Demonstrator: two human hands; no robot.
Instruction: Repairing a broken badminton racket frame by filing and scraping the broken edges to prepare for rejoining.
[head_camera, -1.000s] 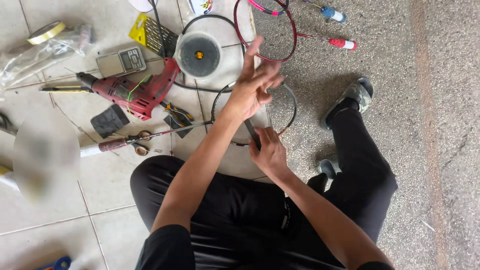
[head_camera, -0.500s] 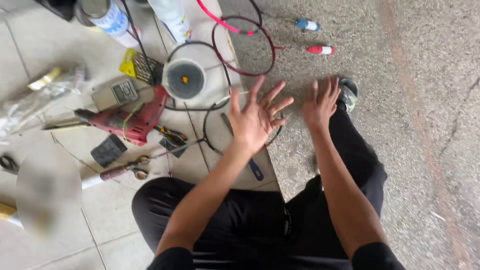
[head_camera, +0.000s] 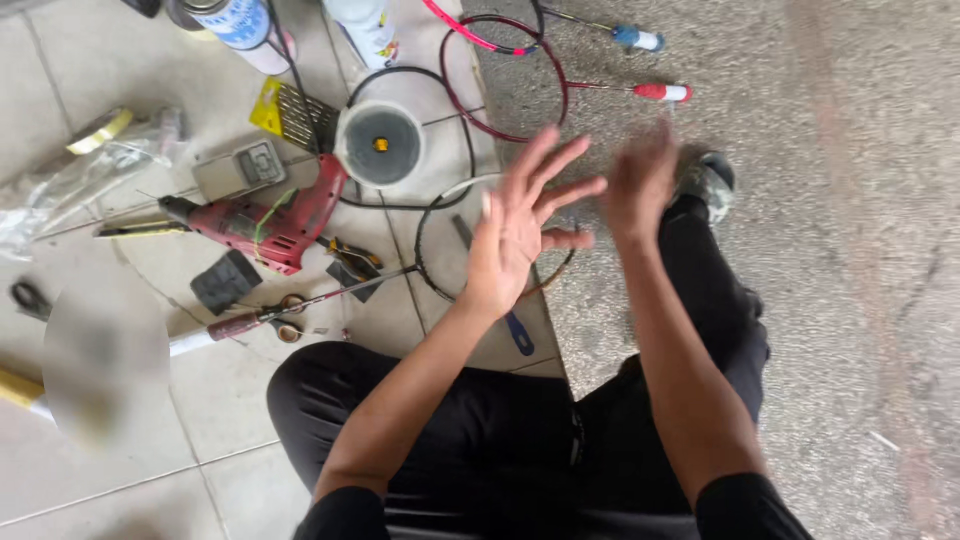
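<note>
Both hands are raised, empty, above the floor (head_camera: 120, 440). The left hand (head_camera: 520, 225) is spread wide, palm facing right, fingers fanned apart. The right hand (head_camera: 640, 180) is blurred but also looks open and holds nothing; the two hands are near each other without touching.

Directly beneath the left hand lies a dark badminton racket frame (head_camera: 432, 262), its thin shaft running left across the tiles towards a pair of scissors (head_camera: 285, 318). A blue-handled tool (head_camera: 517, 333) lies on the floor just beside the left wrist. Further left rests a red power drill (head_camera: 270, 220), with a round spool (head_camera: 380, 145) just above it. A red racket frame (head_camera: 500, 80) lies towards the top edge of the tiled floor.
</note>
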